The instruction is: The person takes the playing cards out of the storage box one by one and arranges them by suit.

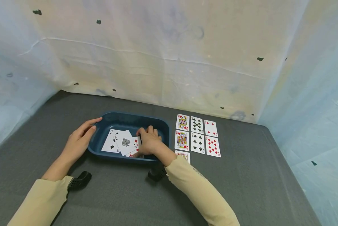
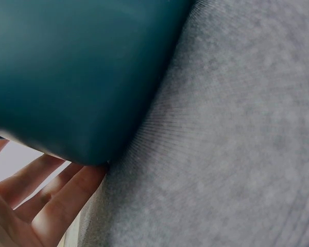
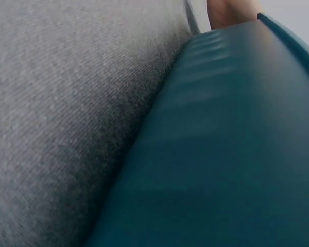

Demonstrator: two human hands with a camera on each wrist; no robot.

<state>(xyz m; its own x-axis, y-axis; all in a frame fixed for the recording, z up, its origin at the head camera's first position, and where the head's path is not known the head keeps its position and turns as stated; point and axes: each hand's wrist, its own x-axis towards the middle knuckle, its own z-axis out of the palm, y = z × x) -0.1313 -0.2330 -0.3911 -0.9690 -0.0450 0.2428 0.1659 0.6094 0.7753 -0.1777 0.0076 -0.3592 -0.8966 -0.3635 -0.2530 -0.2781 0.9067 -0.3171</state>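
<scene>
A dark blue tray (image 1: 120, 114) lies on the grey cloth, holding several loose playing cards. Among them a three of spades (image 1: 109, 143) lies at the left, partly under an ace of spades (image 1: 125, 142), with red-suited cards (image 1: 136, 143) beside it. My left hand (image 1: 79, 136) touches the tray's left end; its fingers (image 2: 67, 206) lie fairly straight against the outer wall in the left wrist view. Over the near right wall reaches my right hand (image 1: 150, 142), fingers bent down among the cards inside. Its fingertips are partly hidden, and I cannot tell whether they pinch a card.
Right of the tray, face-up cards stand in rows, including a queen of hearts (image 1: 183, 122), a king of hearts (image 1: 181, 140) and a six of clubs (image 1: 197, 142). My right forearm partly covers a lower card (image 1: 183, 154). Pale sheeting (image 1: 163, 62) closes off the table's back and sides.
</scene>
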